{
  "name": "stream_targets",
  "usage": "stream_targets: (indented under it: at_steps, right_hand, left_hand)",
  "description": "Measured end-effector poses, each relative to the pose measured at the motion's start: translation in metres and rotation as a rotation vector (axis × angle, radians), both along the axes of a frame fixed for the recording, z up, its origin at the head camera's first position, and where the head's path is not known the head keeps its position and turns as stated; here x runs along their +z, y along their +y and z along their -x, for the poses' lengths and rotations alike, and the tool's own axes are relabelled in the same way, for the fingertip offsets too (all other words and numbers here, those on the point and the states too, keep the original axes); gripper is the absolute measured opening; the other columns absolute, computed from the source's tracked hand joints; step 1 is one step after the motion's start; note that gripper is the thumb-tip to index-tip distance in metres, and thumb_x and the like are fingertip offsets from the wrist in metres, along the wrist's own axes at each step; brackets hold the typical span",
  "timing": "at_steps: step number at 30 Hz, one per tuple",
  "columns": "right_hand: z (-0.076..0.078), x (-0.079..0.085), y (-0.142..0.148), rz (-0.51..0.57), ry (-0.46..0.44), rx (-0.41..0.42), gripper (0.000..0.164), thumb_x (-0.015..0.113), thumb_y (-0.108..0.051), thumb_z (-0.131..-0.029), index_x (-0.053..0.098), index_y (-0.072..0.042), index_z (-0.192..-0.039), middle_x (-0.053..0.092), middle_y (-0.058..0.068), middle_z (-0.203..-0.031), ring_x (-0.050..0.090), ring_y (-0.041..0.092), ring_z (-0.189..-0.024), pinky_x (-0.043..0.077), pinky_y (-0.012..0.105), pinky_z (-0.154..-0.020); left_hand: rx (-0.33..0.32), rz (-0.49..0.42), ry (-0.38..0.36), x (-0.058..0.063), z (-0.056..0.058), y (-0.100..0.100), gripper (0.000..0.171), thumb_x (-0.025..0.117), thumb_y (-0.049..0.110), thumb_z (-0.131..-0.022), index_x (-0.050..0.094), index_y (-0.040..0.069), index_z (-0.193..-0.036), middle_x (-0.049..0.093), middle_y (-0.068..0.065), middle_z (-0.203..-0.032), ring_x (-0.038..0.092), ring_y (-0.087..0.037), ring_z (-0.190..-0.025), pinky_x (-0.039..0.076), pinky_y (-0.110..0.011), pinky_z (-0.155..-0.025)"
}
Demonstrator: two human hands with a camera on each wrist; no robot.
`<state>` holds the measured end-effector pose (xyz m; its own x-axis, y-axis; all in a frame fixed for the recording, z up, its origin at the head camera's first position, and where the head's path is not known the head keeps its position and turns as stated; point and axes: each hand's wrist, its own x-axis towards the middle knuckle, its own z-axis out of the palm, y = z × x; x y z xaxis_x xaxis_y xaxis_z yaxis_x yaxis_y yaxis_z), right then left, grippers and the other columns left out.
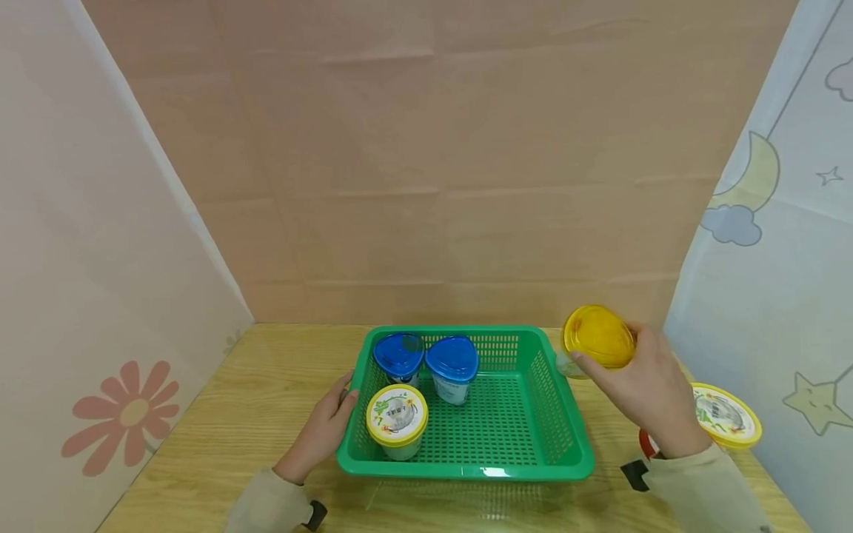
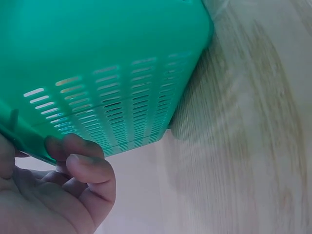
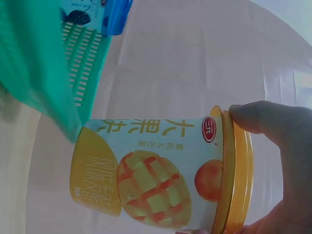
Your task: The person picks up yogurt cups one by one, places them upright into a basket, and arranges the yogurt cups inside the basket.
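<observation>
While the left hand [image 1: 325, 429] gripped the left edge of the green basket [image 1: 413, 469], the right hand [image 1: 649, 389] held a yellow cup [image 1: 597, 337], mango-printed, at its lid, just beside the basket's right edge. First blue cup [image 1: 398, 355]: far left corner of the basket. Second blue cup [image 1: 453, 366]: next along the far edge. White-lidded cup [image 1: 397, 418]: near left corner. Another such cup [image 1: 728, 416]: toward the worktop's [image 1: 193, 437] right edge, partly behind the right wrist.
</observation>
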<state>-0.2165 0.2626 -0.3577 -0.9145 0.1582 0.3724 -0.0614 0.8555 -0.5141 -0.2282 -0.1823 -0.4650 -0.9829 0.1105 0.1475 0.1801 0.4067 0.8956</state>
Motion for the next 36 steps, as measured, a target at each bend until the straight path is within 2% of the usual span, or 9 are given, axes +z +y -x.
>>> stream_targets:
  at_steps: [7, 14, 25, 29, 36]
  right_hand:
    - [-0.003, 0.01, -0.012, 0.007, -0.072, 0.051, 0.099, 0.067, -0.066, -0.084, 0.034, 0.005, -0.144, 0.052, 0.023, -0.119, 0.057, 0.034, -0.087, 0.04, 0.031, -0.058]
    - [-0.006, 0.015, -0.024, -0.014, -0.122, 0.116, 0.099, 0.066, -0.069, -0.084, 0.037, 0.005, -0.142, 0.055, 0.023, -0.12, 0.06, 0.033, -0.089, 0.044, 0.032, -0.06]
    - [-0.008, 0.012, -0.045, -0.062, -0.172, 0.209, 0.096, 0.067, -0.073, -0.08, 0.042, -0.001, -0.14, 0.061, 0.019, -0.121, 0.061, 0.027, -0.089, 0.048, 0.032, -0.061]
    - [-0.008, 0.011, -0.053, -0.087, -0.194, 0.264, 0.096, 0.068, -0.074, -0.078, 0.045, -0.003, -0.139, 0.063, 0.014, -0.122, 0.062, 0.022, -0.089, 0.049, 0.033, -0.063]
    - [-0.006, 0.007, -0.067, -0.16, -0.223, 0.368, 0.09, 0.075, -0.069, -0.074, 0.052, -0.005, -0.133, 0.066, 0.005, -0.114, 0.059, 0.014, -0.08, 0.05, 0.031, -0.062]
  left_hand:
    - [-0.009, 0.006, -0.009, -0.002, 0.002, -0.001, 0.052, 0.038, 0.021, -0.111, 0.025, -0.004, -0.155, 0.062, -0.011, -0.097, 0.067, -0.015, -0.072, 0.056, -0.028, -0.067]
    - [-0.003, -0.007, -0.016, 0.0, 0.002, 0.0, 0.053, 0.039, 0.021, -0.11, 0.026, -0.004, -0.154, 0.063, -0.011, -0.097, 0.066, -0.016, -0.073, 0.056, -0.027, -0.067]
    - [-0.02, -0.025, -0.057, -0.001, 0.001, 0.0, 0.054, 0.038, 0.024, -0.111, 0.022, -0.002, -0.156, 0.064, -0.015, -0.103, 0.068, -0.019, -0.077, 0.057, -0.029, -0.068]
    - [-0.03, -0.033, -0.052, -0.003, 0.002, -0.002, 0.054, 0.038, 0.026, -0.111, 0.023, -0.001, -0.155, 0.064, -0.017, -0.108, 0.069, -0.019, -0.08, 0.057, -0.028, -0.069]
    - [-0.037, -0.05, -0.065, -0.004, 0.002, -0.002, 0.056, 0.038, 0.028, -0.111, 0.021, 0.0, -0.156, 0.064, -0.021, -0.115, 0.07, -0.02, -0.083, 0.058, -0.028, -0.069]
